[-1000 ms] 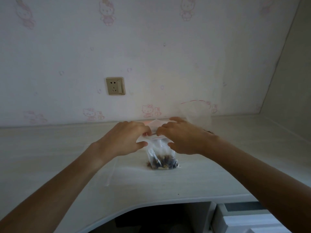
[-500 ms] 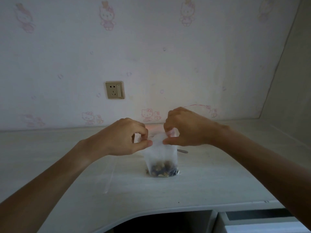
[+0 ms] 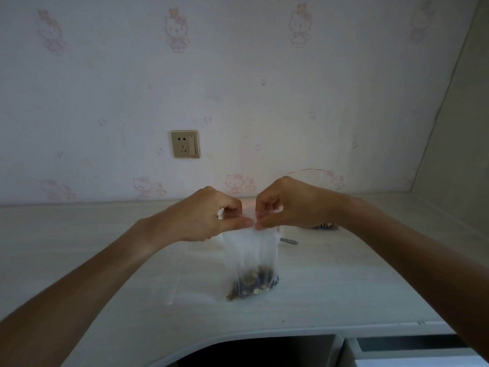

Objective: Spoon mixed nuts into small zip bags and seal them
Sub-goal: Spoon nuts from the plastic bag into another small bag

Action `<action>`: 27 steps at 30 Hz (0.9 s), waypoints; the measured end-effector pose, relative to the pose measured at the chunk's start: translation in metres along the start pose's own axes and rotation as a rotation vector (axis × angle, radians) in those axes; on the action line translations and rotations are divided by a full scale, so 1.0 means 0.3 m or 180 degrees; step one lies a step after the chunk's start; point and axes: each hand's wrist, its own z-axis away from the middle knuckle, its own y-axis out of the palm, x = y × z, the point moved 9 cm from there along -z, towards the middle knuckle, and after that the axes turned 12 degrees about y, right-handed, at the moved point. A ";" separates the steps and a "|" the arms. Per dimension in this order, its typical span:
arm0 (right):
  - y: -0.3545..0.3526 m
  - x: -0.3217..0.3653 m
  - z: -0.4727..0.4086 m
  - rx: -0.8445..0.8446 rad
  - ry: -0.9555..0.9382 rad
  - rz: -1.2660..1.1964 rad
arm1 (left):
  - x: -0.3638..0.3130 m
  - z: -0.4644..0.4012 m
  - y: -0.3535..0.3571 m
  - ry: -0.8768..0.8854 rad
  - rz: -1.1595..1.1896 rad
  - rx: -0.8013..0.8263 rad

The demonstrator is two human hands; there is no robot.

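I pinch the zip bag's [image 3: 248,250] top strip with my left hand [image 3: 209,218] and right hand [image 3: 288,205], fingers clenched on it. Nuts [image 3: 254,284] are in, at centre of the surface [image 3: 79,247]; sealing looks underway. A larger bag [image 3: 307,176] waits at one o'clock.

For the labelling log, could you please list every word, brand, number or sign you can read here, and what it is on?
No readable text anywhere.
Zip bag: clear, with no print to be seen; it is pinched at the top by the left hand and the right hand.
Wall socket: only holes and a switch, no lettering legible.
Wallpaper: cartoon cat pictures, no words.
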 end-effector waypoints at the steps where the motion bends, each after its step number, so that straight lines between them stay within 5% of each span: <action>1: -0.007 0.003 0.005 0.0000 -0.0023 0.0033 | 0.003 0.003 -0.008 -0.0019 -0.0058 0.0022; 12: -0.052 0.005 0.024 -0.0051 0.0111 0.0490 | -0.020 -0.018 -0.071 0.0191 -0.0224 -0.0350; 27: -0.012 0.052 0.016 0.0066 -0.0051 0.1111 | -0.033 0.006 -0.067 0.0333 -0.0233 0.0031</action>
